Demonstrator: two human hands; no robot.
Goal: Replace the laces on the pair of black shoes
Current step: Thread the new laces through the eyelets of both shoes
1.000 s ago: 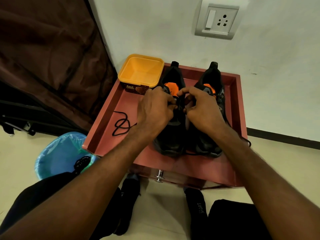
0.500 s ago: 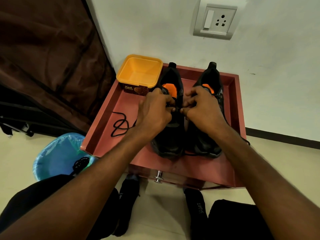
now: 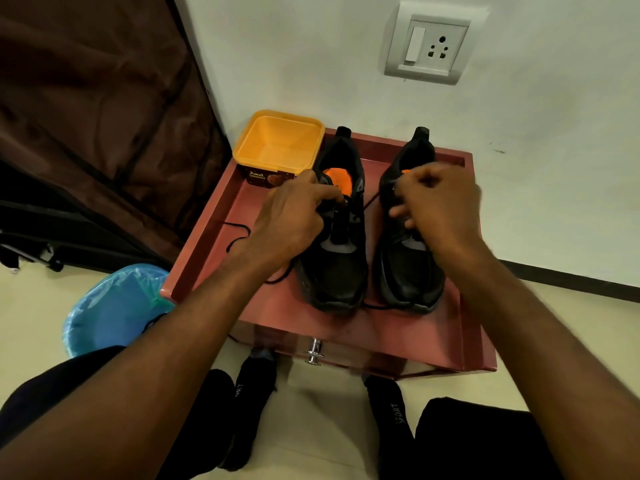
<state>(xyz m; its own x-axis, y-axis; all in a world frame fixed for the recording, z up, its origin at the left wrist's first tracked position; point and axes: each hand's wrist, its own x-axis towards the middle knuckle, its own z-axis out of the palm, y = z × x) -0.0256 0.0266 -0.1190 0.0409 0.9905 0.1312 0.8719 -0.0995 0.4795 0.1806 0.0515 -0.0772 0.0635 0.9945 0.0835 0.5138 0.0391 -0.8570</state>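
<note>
Lacing the left-hand black shoe, one strand drawn out to the right.

Two black lace-up shoes with orange insoles stand side by side mid-frame on the reddish-brown tray-topped table [image 3: 207, 258]. The left hand [image 3: 291, 220] pinches the black lace [image 3: 370, 199] at the tongue of the left-hand shoe [image 3: 337, 258]; the right hand [image 3: 438, 206], curled over the right-hand shoe [image 3: 410, 268], seems to grip the lace's far end, though blur hides the fingertips. I'd judge it best to brace the eyelet, pull steadily without twisting, and keep both ends even. A loose black lace [image 3: 237, 237] lies left; a yellow plastic tub [image 3: 280, 143] sits behind.
</note>
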